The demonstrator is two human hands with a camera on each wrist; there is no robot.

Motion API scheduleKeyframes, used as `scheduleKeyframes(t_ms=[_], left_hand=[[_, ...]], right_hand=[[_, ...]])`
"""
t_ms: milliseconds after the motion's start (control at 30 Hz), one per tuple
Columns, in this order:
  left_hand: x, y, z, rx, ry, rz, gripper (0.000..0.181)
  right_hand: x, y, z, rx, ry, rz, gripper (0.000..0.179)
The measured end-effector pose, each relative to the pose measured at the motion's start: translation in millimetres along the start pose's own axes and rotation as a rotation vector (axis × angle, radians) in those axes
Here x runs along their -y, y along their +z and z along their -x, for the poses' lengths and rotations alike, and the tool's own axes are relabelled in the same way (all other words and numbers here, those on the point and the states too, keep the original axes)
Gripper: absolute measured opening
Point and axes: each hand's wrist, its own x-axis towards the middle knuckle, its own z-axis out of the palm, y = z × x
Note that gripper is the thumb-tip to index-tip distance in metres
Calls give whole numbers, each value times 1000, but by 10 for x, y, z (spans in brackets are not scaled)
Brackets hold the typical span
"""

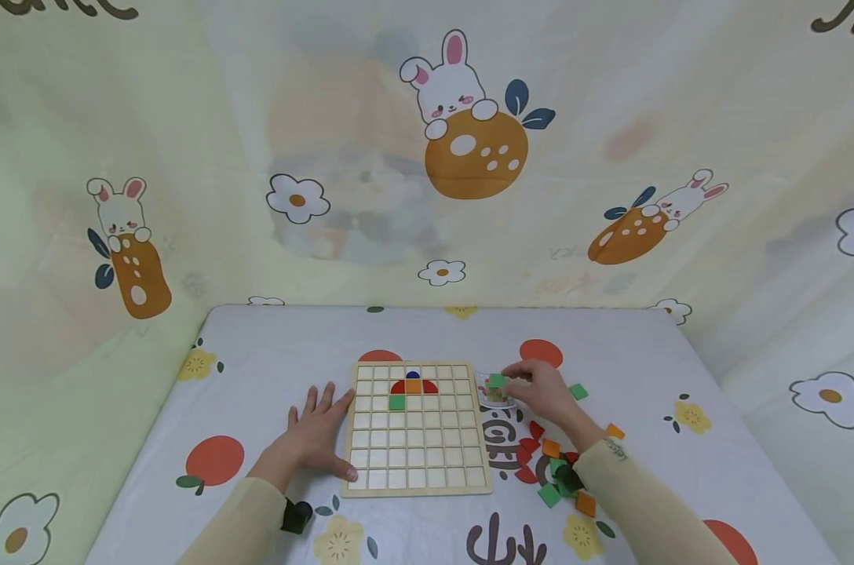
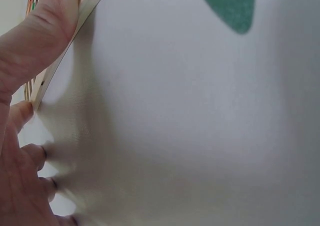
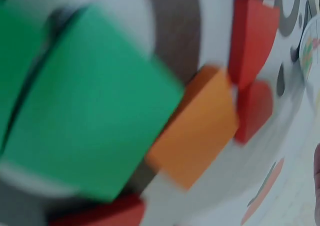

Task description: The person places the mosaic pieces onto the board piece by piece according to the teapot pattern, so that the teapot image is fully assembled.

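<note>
A wooden grid board [image 1: 418, 455] lies on the table. In its upper cells sit a blue half-round piece [image 1: 413, 375], an orange square [image 1: 413, 386], red quarter-round pieces [image 1: 430, 387] on either side of it, and a green square [image 1: 396, 402]. With fingers spread, my left hand [image 1: 312, 439] rests against the board's left edge; its thumb touches the frame in the left wrist view. My right hand [image 1: 543, 392] pinches a green square block [image 1: 496, 380] between thumb and fingers, above a small pattern card [image 1: 496, 399] right of the board.
Loose pieces lie right of the board: several red quarter-rounds [image 1: 527, 474], orange squares [image 1: 585, 504] and green squares [image 1: 549, 494]. A lone green square [image 1: 578, 391] is beyond the right hand. By the left sleeve sits a black object [image 1: 297, 517]. A printed curtain [image 1: 356, 282] hangs behind.
</note>
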Motion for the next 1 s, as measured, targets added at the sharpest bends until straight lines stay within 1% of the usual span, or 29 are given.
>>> scheduleKeyframes(t_ms=[233,400,633,833,1000], left_hand=[[8,5,-4,-1,-6,-3,131],[7,4,-6,0,-5,-1,131],[5,1,-2,-3,0,3,131],[9,-1,0,-5,-2,6,131],[10,0,-2,-5,0,16,132]], right_hand=[[192,179,-43,15,-27,-6,29],[317,301,-90,49,-52,6,28],[482,505,-110,86,-65,-17,26],[584,644,-119,120,-93,21,26],[681,721,-107,145,-121,71,23]])
